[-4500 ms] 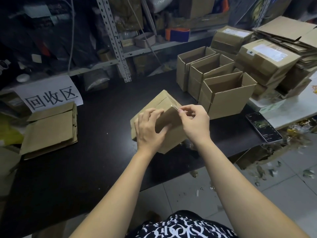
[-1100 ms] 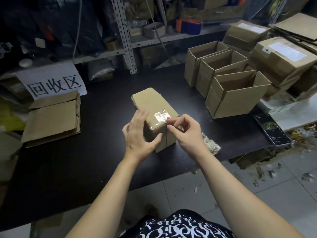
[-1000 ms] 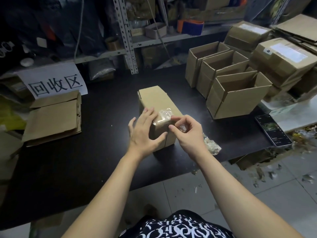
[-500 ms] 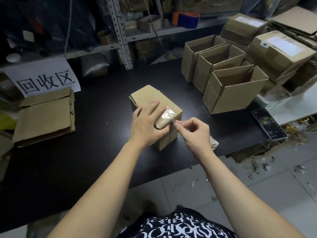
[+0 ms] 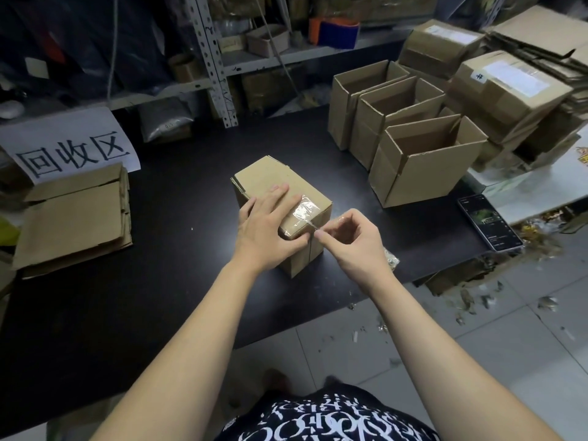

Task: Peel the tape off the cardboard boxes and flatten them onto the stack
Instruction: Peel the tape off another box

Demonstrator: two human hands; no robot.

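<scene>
Through your head camera, the cardboard box (image 5: 270,176) stands closed on the black table (image 5: 159,265), near its front edge. Your left hand (image 5: 267,224) lies flat on its top, fingers straight, pressing down. Your right hand (image 5: 353,237) pinches the clear tape (image 5: 304,210) at the box's near top edge. Bare tabletop separates the box from the flattened stack (image 5: 73,218) at left; open boxes (image 5: 423,160) crowd the right rear.
</scene>
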